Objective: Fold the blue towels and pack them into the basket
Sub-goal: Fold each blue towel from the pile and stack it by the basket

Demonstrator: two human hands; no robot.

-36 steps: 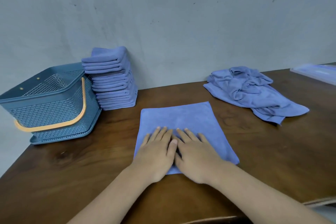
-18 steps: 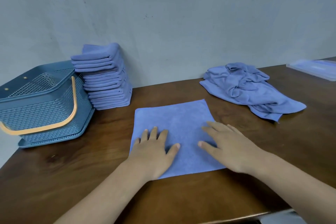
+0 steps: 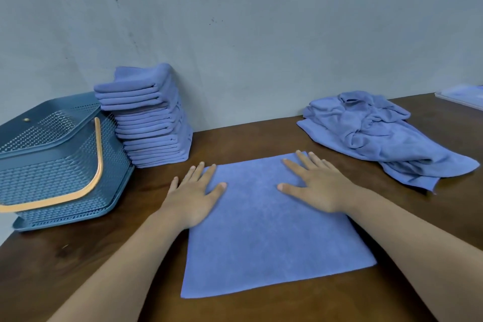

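One towel in work: the spread towel [image 3: 274,230] lies flat and square on the desk [image 3: 418,230], directly in front of the person, between the two forearms.
Handling: by its look it is soft, light and limp. It should crease wherever it is bent, slide on the smooth wood and wrinkle if shoved. Nothing about it is fragile.
Where to take hold: probably a pinch at each of the two far corners, which lie under the fingers, to bring that edge over to the near one.
Left hand [image 3: 194,196]: palm down at the far left corner, fingers straight and spread, gripping nothing. The thumb and palm rest on the cloth, and the outer fingers lie past its edge on bare wood.
Right hand [image 3: 317,188]: pressed flat on the far right corner, fingers fanned, gripping nothing.
Arms: both bare forearms reach forward low over the desk.
Folded stack [image 3: 151,123]: tall, leaning slightly, against the wall at far left.
Basket [image 3: 52,172]: just left of the stack, with its orange handle [image 3: 86,191] down. No towel shows in the part of its inside that is visible.
Unfolded heap [image 3: 379,133]: crumpled at far right, well apart from the hands.
Progress: folding looks well along, and packing has seemingly not begun.
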